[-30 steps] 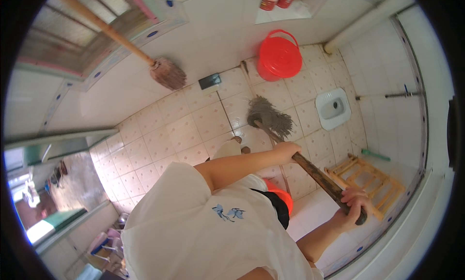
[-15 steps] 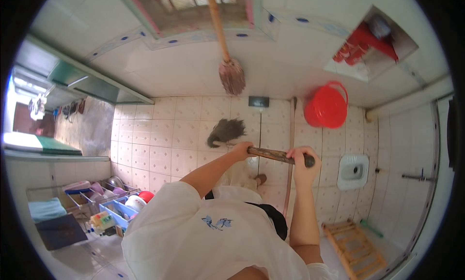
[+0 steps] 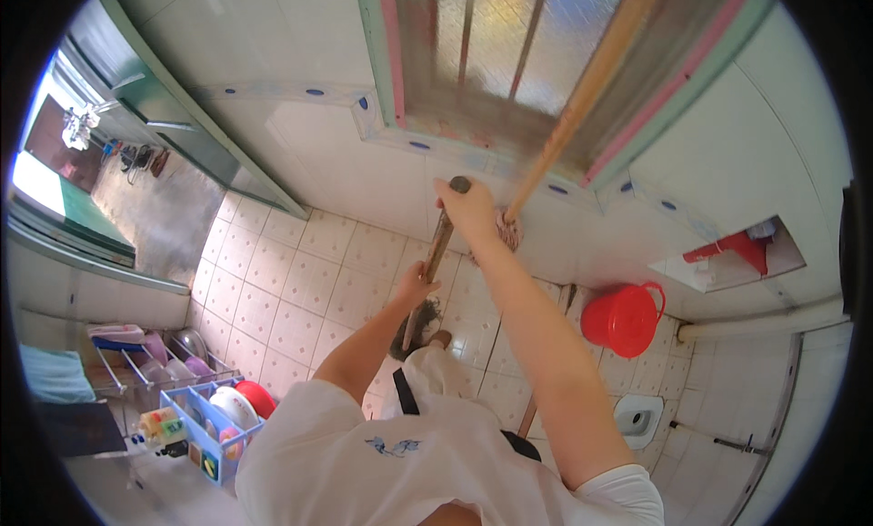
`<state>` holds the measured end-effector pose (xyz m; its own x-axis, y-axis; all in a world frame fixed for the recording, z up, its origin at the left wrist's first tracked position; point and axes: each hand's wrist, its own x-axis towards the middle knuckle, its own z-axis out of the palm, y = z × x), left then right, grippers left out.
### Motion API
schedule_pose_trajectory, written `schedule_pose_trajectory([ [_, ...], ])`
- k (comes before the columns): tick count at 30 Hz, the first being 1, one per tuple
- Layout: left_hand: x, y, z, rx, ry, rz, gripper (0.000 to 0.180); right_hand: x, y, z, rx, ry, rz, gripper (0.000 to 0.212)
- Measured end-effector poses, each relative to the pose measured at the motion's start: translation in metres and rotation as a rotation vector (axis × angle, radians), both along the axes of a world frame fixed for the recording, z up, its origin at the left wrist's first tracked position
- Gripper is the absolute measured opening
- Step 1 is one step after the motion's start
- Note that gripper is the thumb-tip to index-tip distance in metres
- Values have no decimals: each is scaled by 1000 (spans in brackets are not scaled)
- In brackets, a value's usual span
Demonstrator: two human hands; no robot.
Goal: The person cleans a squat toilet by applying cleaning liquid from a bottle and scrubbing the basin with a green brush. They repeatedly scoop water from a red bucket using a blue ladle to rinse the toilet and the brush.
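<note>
Both of my hands are on a wooden mop handle (image 3: 440,242). My right hand (image 3: 472,215) is wrapped round its upper end, close to the rounded tip. Lower down the shaft, my left hand (image 3: 416,283) has its fingers closed round the wood. The dark, stringy mop head (image 3: 425,317) rests on the tiled floor (image 3: 359,294) beside my foot, partly covered by the handle and my leg. Just beyond my right hand, a second mop with a light wooden handle (image 3: 582,103) leans at the wall, its pinkish head (image 3: 511,233) partly behind my forearm.
A red bucket (image 3: 621,321) stands by the wall on the right, with a squat toilet (image 3: 638,419) nearer me. On the left are a blue basket (image 3: 216,442) of bowls and bottles and a wire rack (image 3: 114,376). The green door (image 3: 195,144) stands ajar at the far left.
The mop handle has swung from pointing right to pointing up and away. My right hand has moved left and farther out; the mop head has come nearer my foot. The view has turned.
</note>
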<state>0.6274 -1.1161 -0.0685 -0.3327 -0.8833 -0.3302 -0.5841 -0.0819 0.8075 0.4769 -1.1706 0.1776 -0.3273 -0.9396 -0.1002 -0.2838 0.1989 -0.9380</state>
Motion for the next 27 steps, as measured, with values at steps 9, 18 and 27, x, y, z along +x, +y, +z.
schedule_pose_trajectory([
  [9,16,-137,-107,4,58,188,36,16,-33,-84,34,-181,303,82],
  [18,-27,-152,-102,27,-91,116,46,-105,146,-72,145,-197,123,94],
  [27,-31,-142,-65,340,-522,362,47,-183,404,-52,91,-340,-439,60],
])
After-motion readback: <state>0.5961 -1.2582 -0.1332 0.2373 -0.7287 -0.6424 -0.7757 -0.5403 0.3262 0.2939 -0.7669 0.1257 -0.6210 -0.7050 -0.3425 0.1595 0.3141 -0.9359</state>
